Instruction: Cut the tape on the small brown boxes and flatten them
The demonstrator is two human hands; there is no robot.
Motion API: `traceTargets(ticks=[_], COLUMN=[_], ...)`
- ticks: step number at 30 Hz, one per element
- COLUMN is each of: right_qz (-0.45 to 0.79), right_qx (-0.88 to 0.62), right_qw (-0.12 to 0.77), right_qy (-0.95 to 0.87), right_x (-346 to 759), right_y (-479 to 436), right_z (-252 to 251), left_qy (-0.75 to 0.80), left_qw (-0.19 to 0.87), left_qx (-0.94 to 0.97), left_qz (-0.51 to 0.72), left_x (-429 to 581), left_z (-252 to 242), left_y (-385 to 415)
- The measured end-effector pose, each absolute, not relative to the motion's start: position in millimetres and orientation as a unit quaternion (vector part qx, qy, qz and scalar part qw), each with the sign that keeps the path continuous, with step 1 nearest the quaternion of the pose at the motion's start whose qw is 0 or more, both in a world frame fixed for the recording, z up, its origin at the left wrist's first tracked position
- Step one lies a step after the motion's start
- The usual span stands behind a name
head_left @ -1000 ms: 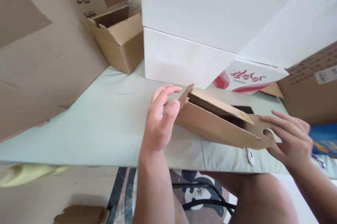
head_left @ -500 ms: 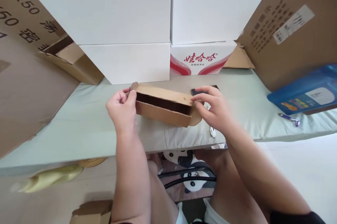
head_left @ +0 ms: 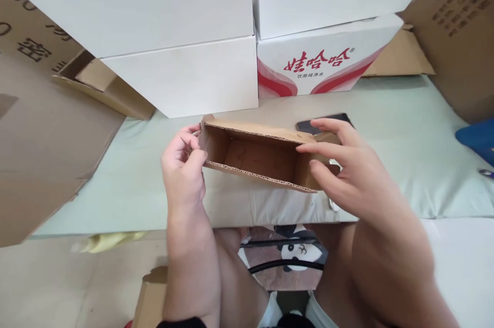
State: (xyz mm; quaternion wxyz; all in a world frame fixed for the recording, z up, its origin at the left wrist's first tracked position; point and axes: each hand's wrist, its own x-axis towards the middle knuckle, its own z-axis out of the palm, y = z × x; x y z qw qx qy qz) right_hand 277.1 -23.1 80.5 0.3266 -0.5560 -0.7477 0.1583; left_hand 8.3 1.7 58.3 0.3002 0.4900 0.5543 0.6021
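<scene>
A small open brown cardboard box [head_left: 250,156] is held above the cloth-covered surface, its open side tilted toward me so the bare inside shows. Its left end is pinched by my left hand [head_left: 183,161], thumb near the rim and fingers behind the end flap. My right hand [head_left: 343,161] has its fingers spread, with fingertips touching the right end and its flap [head_left: 326,144]. Behind the right fingers lies a dark phone [head_left: 304,126], partly covered. A small white object [head_left: 333,204] shows below the right palm.
White cartons [head_left: 181,78] stand along the back, one with red lettering [head_left: 318,63]. Large brown cardboard [head_left: 34,127] rises on the left, with another open box [head_left: 111,86] beside it. A blue container [head_left: 478,140] is at the right edge. Another cardboard box [head_left: 152,297] is below, on the floor.
The box has turned so its opening faces me more and the inside shows. My right hand has shifted right along its end. The camera view has moved closer.
</scene>
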Motion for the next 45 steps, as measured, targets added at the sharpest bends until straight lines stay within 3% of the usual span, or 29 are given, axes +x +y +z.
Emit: traceTargets(ticks=[7,16,23,27,36,41,45], right_qz=[0.151,0.163,0.085,0.067,0.025,0.078,0.117], right_qx=[-0.542,-0.480,-0.472,-0.500,-0.563,-0.496,-0.458], right_qw=[0.357,0.383,0.346,0.383,0.420,0.433,0.494], right_qy=[-0.746,-0.772,-0.806,-0.774,-0.711,-0.749,-0.730], right_x=[292,300,300,295,287,289,289], right_y=[-16,-16,-20,-17,-12,-15,-15], right_z=[64,46,46,43,45,48,39], left_qy=[0.543,0.558,0.533,0.520,0.479,0.469,0.455], left_qw=[0.281,0.213,0.274,0.276,0.403,0.433,0.467], left_qx=[0.430,0.456,0.471,0.498,0.534,0.556,0.581], left_qz=[0.665,0.660,0.647,0.637,0.568,0.532,0.486], left_x=[22,29,15,9,3,-6,-12], left_z=[53,46,47,49,49,49,50], left_y=[7,10,7,5,-1,-3,-5])
